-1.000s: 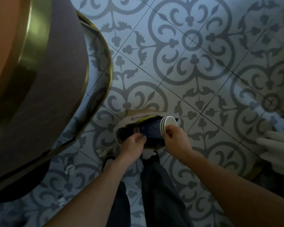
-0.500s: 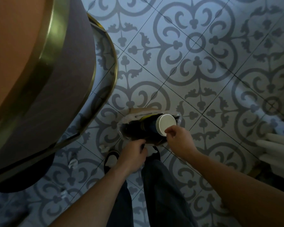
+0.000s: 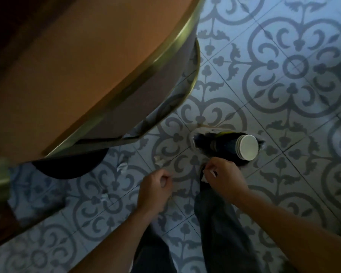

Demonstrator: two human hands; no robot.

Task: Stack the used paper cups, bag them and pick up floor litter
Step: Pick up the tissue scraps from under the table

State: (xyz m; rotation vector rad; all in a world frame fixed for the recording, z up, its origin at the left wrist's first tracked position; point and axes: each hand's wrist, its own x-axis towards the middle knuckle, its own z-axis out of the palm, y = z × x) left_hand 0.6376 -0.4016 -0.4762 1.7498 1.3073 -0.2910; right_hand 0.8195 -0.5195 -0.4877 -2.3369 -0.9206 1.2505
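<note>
A stack of dark blue paper cups lies on its side on the tiled floor, white bottoms facing me, its mouth end inside a crumpled bag. Just below the stack, my right hand pinches a small white paper scrap. My left hand hovers to the left with its fingers curled in and nothing visible in them. Three crumpled white litter bits lie on the floor: one just above my left hand, one further left, one lower left.
A round table with a brass rim fills the upper left, its dark base on the floor near the litter. My dark trouser legs stand below the hands. Patterned floor tiles stretch to the right.
Both hands have let go of the bag and cup stack, which now lie on the floor. My left hand has moved left and down. My right hand now pinches a white scrap.
</note>
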